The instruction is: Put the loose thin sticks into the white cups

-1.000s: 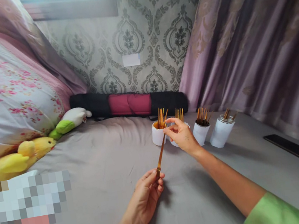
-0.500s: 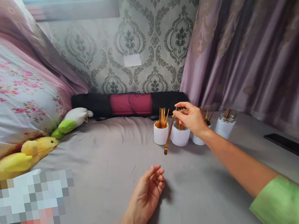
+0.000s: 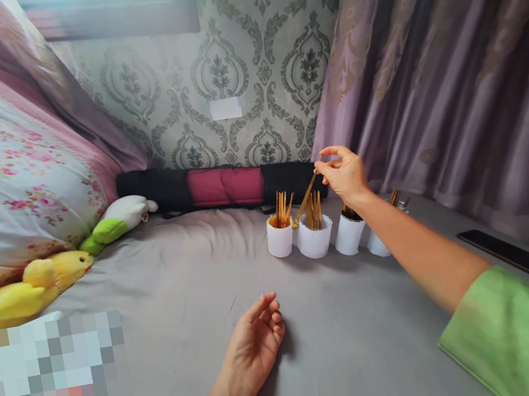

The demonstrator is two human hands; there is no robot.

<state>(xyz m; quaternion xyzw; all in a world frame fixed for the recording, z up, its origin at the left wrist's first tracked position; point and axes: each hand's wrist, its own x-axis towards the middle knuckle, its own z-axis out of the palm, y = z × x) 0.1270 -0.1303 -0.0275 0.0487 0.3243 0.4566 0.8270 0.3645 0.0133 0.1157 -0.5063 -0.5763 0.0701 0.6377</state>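
Note:
My right hand [image 3: 344,174] pinches the top end of a thin gold utensil [image 3: 304,201], which slants down to the left above the white cups. Several white cups stand in a row on the grey sheet: the leftmost cup [image 3: 280,237], the second cup [image 3: 314,239] and a third cup [image 3: 349,234], each holding gold sticks; a further cup is partly hidden behind my forearm. My left hand [image 3: 257,341] rests on the grey sheet [image 3: 171,308], palm up, fingers loosely curled, holding nothing.
A black and red rolled bag [image 3: 222,187] lies against the patterned wall. Yellow [image 3: 26,292] and green-white [image 3: 118,219] plush toys sit at the left beside a floral pillow [image 3: 1,174]. A dark flat bar [image 3: 518,257] lies right, below mauve curtains [image 3: 451,72].
My left hand let go of the gold utensil and sank onto the sheet. My right hand carried the utensil up and right, from in front of the cups to above them.

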